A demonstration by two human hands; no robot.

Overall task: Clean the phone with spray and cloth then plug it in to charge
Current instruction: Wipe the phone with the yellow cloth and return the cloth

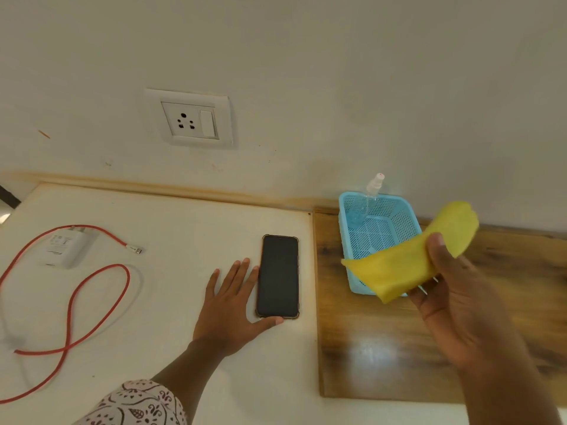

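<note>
A black phone point(278, 276) lies screen up on the white tabletop point(171, 228). My left hand point(231, 305) rests flat beside it, fingers spread, with the thumb touching the phone's near edge. My right hand point(451, 299) holds a yellow cloth point(411, 259) in the air in front of a blue basket point(399, 222). A clear spray bottle point(369, 194) leans in the basket's far left corner. A white charger point(66, 245) with a red cable point(101, 289) lies at the left. A wall socket point(190, 119) is above the table.
A wooden board point(383, 348) covers the right part of the table and the basket stands on it. The red cable loops over the left side of the tabletop, its plug end point(135, 249) lying free near the charger.
</note>
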